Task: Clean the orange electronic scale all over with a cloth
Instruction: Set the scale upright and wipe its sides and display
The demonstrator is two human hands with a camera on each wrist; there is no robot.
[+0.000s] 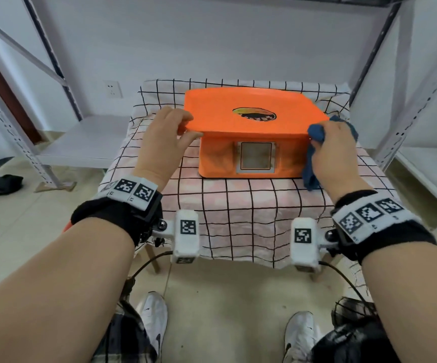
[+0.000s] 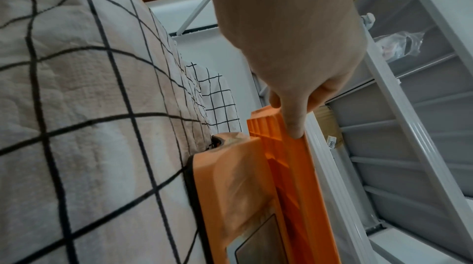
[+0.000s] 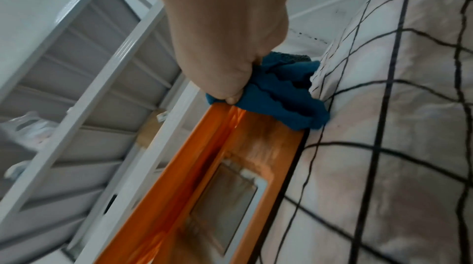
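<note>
Head view: the boxy orange plastic electronic scale (image 1: 249,132) sits on the checked fabric-covered table (image 1: 251,210), long axis left-right between my 2 hands. My left hand (image 1: 163,142) pinches the smooth platter's left corner. My right hand (image 1: 336,153) clutches the crumpled blue terry cloth (image 1: 314,155) against the right front corner, so I judge it nearer the unwiped, smudged front.

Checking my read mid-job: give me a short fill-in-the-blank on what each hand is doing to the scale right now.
1. The right hand grips a cloth coloured ____.
2. The left hand holds the ____ corner of the orange scale's platform.
3. The scale stands on a tablecloth with a ____ pattern.
4. The display window faces ____ the person.

Missing words: blue; near left; grid; toward
</note>
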